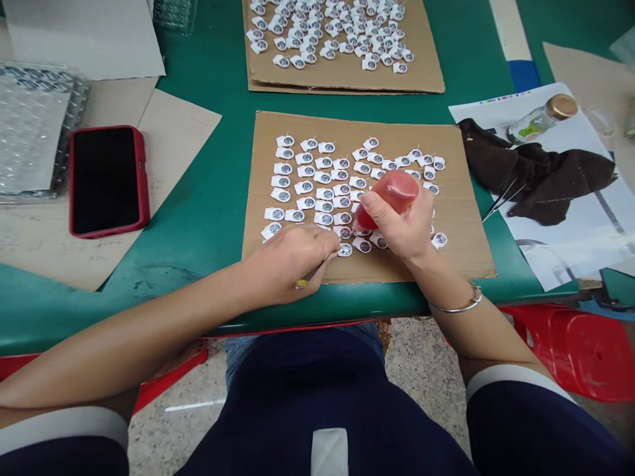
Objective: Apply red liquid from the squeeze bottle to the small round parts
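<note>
A brown cardboard sheet (461, 198) lies in front of me, bearing several small white pieces (322, 177) with round silver-grey centres. My right hand (409, 221) is wrapped round a red squeeze bottle (397, 190), its tip pointing down and left at the pieces near the front edge. Left of that, my left hand (297, 261) is closed in a pinch beside a white piece (344, 250). A thin tool with a yellow end (301, 284) shows under its palm; the fingertips are partly hidden.
Another cardboard sheet (347, 79) with several white pieces lies behind. At left are a red-cased phone (106, 182) and bubble-wrapped packs (30, 132). Tweezers (501, 201), a dark cloth (550, 182) and a glass jar (538, 119) rest on white paper at right.
</note>
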Tool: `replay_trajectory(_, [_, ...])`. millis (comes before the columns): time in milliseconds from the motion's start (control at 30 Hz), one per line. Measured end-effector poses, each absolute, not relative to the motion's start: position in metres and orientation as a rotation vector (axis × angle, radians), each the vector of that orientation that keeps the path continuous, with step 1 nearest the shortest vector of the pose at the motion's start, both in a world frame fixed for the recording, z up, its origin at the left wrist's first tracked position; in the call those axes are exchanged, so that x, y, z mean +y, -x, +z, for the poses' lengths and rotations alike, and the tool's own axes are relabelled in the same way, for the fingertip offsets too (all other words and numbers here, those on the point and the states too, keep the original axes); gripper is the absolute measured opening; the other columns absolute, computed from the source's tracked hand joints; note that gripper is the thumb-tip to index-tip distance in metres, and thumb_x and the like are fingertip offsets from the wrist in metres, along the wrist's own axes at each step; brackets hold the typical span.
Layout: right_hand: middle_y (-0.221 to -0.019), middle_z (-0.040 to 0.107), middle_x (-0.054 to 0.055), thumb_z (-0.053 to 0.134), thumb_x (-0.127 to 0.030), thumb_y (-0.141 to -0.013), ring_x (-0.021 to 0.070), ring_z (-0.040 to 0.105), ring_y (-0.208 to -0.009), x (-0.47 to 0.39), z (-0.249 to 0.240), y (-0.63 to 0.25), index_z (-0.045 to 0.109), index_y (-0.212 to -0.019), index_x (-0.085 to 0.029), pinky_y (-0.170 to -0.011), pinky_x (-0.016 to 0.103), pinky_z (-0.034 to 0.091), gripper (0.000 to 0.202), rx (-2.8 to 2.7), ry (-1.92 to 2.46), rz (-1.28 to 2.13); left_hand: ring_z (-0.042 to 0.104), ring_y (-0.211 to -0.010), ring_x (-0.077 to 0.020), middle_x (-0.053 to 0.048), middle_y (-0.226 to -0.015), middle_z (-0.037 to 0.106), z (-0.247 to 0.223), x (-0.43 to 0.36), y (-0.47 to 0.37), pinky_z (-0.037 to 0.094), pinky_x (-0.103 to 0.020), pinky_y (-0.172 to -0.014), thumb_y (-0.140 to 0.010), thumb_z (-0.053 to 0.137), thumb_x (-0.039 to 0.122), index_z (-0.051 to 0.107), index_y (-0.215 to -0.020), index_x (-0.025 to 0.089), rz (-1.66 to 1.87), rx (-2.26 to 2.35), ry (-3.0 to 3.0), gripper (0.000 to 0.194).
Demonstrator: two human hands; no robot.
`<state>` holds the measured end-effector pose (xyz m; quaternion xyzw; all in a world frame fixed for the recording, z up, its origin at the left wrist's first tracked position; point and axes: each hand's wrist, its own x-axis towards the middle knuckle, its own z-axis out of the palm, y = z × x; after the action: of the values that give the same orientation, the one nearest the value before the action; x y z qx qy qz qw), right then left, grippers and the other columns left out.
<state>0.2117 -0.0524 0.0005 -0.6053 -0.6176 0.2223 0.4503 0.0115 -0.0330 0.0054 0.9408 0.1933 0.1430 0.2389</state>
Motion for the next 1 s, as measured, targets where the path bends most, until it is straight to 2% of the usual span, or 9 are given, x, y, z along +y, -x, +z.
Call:
replay_trajectory(400, [-0.065,0.053,0.000,0.059,-0.048,-0.072,0.0117,0.050,-0.059,-0.0512,-0.0017,-0.2101,0.055,-0.072,-0.020,-0.065,0.036,0.049,0.028,-1.550,1.429,0.431,0.058,-0.072,-0.0143,0.000,-0.074,0.059,0.0065,-0.0297,-0.0113,0.043,-0.027,-0.067,-0.079,0.046,0.012,0.051,-0.080,0.017,0.408,0.540,-2.535,0.008])
replay_trajectory(1000, [-0.065,0.053,0.000,0.060,-0.046,-0.072,0.0123,0.048,-0.058,-0.0522,-0.0046,-0.2085,0.055,-0.072,-0.021,-0.062,0.036,0.047,0.025,-1.545,1.430,0.433,0.059,-0.071,-0.0142,0.000,-0.073,0.061,0.0065,-0.0285,-0.0113,0.040,-0.025,-0.061,-0.081,0.046,0.016,0.054,-0.081,0.017,0.379,0.587,-2.590,0.008])
